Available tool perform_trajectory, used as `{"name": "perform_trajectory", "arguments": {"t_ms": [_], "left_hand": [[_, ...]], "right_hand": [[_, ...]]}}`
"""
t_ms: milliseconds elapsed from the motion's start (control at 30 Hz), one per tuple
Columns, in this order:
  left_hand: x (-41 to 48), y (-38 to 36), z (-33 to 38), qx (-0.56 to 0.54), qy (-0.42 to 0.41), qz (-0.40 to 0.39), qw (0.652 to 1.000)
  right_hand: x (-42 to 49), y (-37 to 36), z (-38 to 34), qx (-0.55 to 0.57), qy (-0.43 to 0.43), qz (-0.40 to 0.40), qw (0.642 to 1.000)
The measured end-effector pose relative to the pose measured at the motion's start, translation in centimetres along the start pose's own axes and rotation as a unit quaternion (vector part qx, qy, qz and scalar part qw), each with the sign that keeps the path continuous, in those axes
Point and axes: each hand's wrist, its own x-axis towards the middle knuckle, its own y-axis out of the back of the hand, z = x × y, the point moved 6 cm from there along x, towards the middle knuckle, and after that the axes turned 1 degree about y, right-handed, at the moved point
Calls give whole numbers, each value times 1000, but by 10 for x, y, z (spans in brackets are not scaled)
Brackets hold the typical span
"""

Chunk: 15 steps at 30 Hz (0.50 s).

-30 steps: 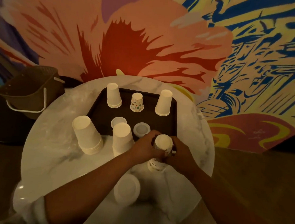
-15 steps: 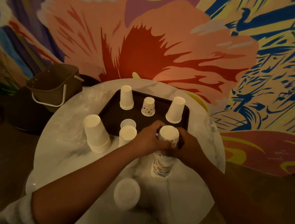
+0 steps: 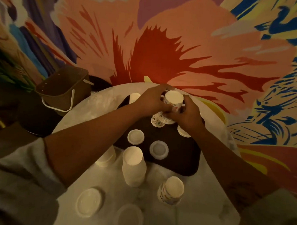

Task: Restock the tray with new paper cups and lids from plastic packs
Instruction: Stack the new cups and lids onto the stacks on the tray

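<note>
Tray (image 3: 185,158) partly restocked, with more printed cups arriving at its far end.

Centre frame, the round marble worktop (image 3: 86,119) carries the dark tray, which already holds a plain white cup (image 3: 134,97) at its upper left, a single printed cup (image 3: 156,120), a part-hidden white cup (image 3: 182,131) under the right wrist, and two lids (image 3: 135,136) nearer the camera. The left hand (image 3: 151,100) and right hand (image 3: 188,114) each keep a closed grip round a short stack of printed cups (image 3: 173,100) just above the single one; whether they touch I cannot tell. Left to do, by my reckoning: a tall plain stack (image 3: 133,166), a printed stack (image 3: 172,190) and two more lids (image 3: 89,202) wait off the tray, lower in the frame.
</note>
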Motion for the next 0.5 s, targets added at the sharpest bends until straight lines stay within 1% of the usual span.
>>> {"name": "perform_trajectory", "arguments": {"t_ms": [67, 167, 333, 500], "left_hand": [[22, 9, -16, 30, -11, 10, 999], [48, 12, -44, 71, -8, -6, 997], [78, 1, -88, 142, 10, -60, 988], [92, -13, -114, 208, -13, -121, 971]], "right_hand": [[26, -14, 8, 1, 0, 17, 1000], [54, -32, 30, -10, -27, 32, 999], [75, -60, 68, -14, -84, 22, 996], [84, -79, 97, -33, -130, 26, 991]]}}
